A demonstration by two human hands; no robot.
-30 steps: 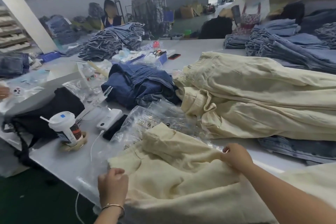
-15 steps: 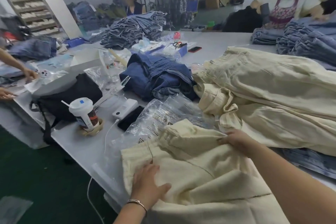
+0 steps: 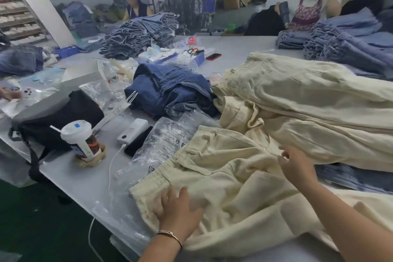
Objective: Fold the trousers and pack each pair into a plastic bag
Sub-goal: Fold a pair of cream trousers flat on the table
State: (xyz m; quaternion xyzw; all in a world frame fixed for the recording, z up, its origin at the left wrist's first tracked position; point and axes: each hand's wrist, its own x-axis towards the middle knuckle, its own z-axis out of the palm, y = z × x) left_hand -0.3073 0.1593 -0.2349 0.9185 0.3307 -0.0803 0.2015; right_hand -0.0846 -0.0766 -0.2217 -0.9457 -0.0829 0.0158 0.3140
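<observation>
While the cream trousers (image 3: 229,178) lie spread and rumpled on the surface (image 3: 85,178), the left hand (image 3: 178,208) presses flat near the waistband and the right hand (image 3: 297,166) hovers with relaxed fingers, holding nothing. Smoothing looks under way; next comes folding, then sliding them into a bag (image 3: 168,140) lying just beside.
</observation>
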